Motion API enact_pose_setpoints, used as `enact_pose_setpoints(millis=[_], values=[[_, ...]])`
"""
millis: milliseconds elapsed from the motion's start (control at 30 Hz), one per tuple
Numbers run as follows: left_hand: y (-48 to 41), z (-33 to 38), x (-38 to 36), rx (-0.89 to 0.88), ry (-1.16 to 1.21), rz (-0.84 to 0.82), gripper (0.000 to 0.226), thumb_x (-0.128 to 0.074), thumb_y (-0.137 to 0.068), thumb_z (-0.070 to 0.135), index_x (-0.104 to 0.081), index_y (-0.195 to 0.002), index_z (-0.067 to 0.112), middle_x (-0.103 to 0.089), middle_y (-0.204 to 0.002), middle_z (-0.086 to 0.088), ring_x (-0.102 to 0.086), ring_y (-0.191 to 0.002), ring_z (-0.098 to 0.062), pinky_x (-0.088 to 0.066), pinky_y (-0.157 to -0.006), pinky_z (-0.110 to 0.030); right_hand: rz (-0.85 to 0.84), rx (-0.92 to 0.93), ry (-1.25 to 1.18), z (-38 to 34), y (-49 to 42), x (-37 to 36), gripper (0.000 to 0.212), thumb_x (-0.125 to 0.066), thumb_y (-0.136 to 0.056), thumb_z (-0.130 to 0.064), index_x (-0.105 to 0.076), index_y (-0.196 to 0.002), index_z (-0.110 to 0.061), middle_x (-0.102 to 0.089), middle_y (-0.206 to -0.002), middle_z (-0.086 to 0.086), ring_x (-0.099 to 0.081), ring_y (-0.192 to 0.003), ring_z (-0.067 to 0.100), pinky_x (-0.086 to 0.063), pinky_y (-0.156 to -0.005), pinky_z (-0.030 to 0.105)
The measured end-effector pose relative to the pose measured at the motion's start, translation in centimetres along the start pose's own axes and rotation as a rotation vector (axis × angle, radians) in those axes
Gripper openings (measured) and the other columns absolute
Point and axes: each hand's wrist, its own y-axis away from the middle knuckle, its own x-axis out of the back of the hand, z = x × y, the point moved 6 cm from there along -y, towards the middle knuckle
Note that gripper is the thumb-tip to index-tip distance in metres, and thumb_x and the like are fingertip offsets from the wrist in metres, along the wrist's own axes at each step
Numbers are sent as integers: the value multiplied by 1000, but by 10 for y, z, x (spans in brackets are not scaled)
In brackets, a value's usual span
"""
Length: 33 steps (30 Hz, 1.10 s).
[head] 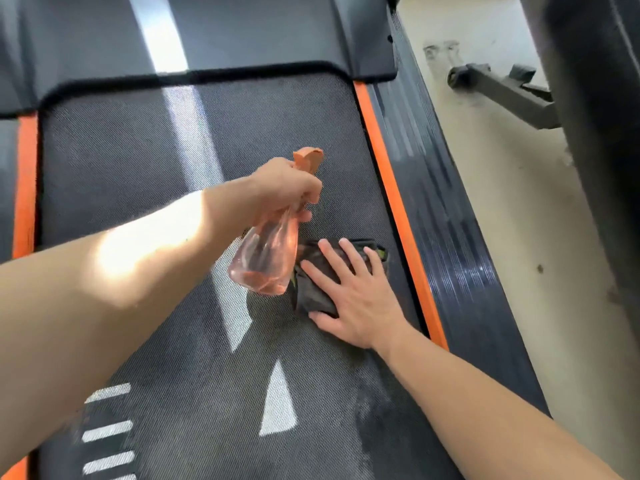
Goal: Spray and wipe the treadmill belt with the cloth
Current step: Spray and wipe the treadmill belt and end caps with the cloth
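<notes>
The treadmill belt is dark grey mesh with white markings and fills most of the view. My left hand grips the neck of a clear orange spray bottle, held above the belt with its orange nozzle pointing away from me. A dark folded cloth lies on the belt's right side. My right hand rests flat on the cloth with fingers spread and straight. A darker patch shows on the belt near my right forearm.
Orange strips edge the belt, and a ribbed black side rail runs along the right. The black motor cover is ahead. Pale floor lies to the right, with a dark machine base and wheel.
</notes>
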Motion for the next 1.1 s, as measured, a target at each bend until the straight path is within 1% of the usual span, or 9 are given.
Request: enact_pose_setpoints(millis=[67,133,200,400,533,633,800,1000,1100], values=[[5,1,1,6,-28,17,10,-66,-83,-5,-63,-86,4,-64,-83,-19,-62,-37,-15,-59,-68,-39,40,-21,-2,-8,8,-4,81,-48,-84,-72,-33,-157,-39,-21,-169,4,-24,-152,38,-24,-116,64],[9,-1,0,29,-58,50,17,-62,-83,-10,-59,-74,4,-64,-63,-13,-59,-36,-14,-55,-45,-25,46,-29,-24,-10,13,-8,79,-46,-86,-71,-31,-157,-39,-20,-170,3,-23,-153,37,-22,-117,64],[8,-4,-3,40,-50,52,22,-60,-81,-13,-56,-68,5,-57,-58,-12,-56,-39,-15,-51,-39,-22,45,-33,-48,-8,13,-8,78,-43,-88,-71,-28,-158,-40,-15,-171,2,-17,-155,35,-17,-120,63],[9,-20,-17,13,-85,-62,18,-71,-85,-4,-68,-99,7,-64,-95,-15,-59,-74,-24,-61,-57,-31,60,-79,-96,-12,20,-12,76,-44,-90,-69,-29,-158,-39,-11,-171,3,-12,-156,35,-12,-122,63],[18,-25,-22,48,-160,-53,19,-74,-66,0,-69,-85,0,-59,-76,-17,-53,-42,-16,-60,-74,-47,86,-152,-130,-25,54,-24,79,-49,-87,-67,-30,-158,-38,-12,-171,5,-16,-155,37,-13,-121,63],[30,-30,-23,53,-123,-14,23,-69,-52,9,-63,-74,10,-58,-75,-16,-56,-43,-16,-58,-69,-39,84,-176,-129,-31,75,-33,80,-51,-86,-67,-31,-158,-39,-13,-171,5,-18,-155,36,-14,-121,62],[38,-46,-14,4,-54,27,15,-78,-70,13,-71,-83,15,-66,-81,-9,-61,-48,-14,-58,-55,-30,126,-202,-90,-13,54,-25,76,-47,-89,-64,-33,-158,-35,-17,-170,7,-19,-155,35,-13,-123,58],[27,-50,21,-41,131,244,20,-78,-70,12,-70,-86,20,-66,-86,-7,-65,-48,-20,-54,-54,-29,126,-267,-101,49,-71,8,78,-26,-92,-70,-24,-161,-32,-12,-171,8,-8,-157,32,-5,-125,52],[23,-48,32,-92,218,266,26,-77,-72,2,-70,-81,26,-63,-90,-10,-64,-70,-23,-58,-49,-28,52,-224,-107,82,-149,34,80,-29,-94,-73,-10,-163,-36,0,-172,4,2,-158,26,1,-126,50]])
